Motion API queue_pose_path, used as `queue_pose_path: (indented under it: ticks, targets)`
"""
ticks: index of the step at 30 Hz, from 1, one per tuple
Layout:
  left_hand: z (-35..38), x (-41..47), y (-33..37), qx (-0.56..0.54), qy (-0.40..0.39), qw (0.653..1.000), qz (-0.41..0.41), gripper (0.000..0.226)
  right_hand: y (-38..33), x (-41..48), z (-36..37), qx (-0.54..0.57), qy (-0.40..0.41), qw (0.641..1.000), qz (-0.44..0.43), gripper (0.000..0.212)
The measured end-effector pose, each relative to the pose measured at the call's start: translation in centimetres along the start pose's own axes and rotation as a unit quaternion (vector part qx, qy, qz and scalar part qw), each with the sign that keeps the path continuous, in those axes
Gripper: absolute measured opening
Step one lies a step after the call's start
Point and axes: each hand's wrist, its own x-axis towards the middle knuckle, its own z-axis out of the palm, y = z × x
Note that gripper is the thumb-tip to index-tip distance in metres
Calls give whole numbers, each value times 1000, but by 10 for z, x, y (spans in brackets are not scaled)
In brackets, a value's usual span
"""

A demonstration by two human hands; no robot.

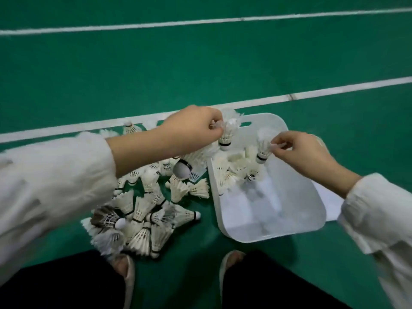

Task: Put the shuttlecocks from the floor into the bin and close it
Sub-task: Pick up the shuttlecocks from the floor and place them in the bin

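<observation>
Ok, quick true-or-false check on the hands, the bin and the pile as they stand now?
1. The left hand pinches a shuttlecock by its feathers. True.
2. The right hand is empty. False: it pinches a second shuttlecock over the bin.
3. The bin holds nothing. False: several shuttlecocks lie at its far end.
4. A pile of shuttlecocks lies on the floor left of the bin. True.

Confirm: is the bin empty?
No, several shuttlecocks already lie in a heap at the far end of the bin.
</observation>
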Motion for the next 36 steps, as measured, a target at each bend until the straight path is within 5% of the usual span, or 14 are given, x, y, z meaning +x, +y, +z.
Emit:
queue_pose_path:
  ticks: [11,22,27,30,36]
  targets:
    - [131,-7,33,-102,-50,991,-75,23,114,19,88,-192,-105,975,47,25]
    - [161,-11,34,-72,-92,990,-76,26,130,36,117,-117,-161,974,103,24]
    - [163,-11,36,-50,-85,992,-82,26,110,21,87,-163,-138,975,56,42]
    - [164,-10,36,-54,-84,991,-84,25,94,-1,65,-65,-98,993,11,42]
    - [162,-7,36,-73,-91,990,-78,27,70,-26,65,-4,-188,980,-68,43]
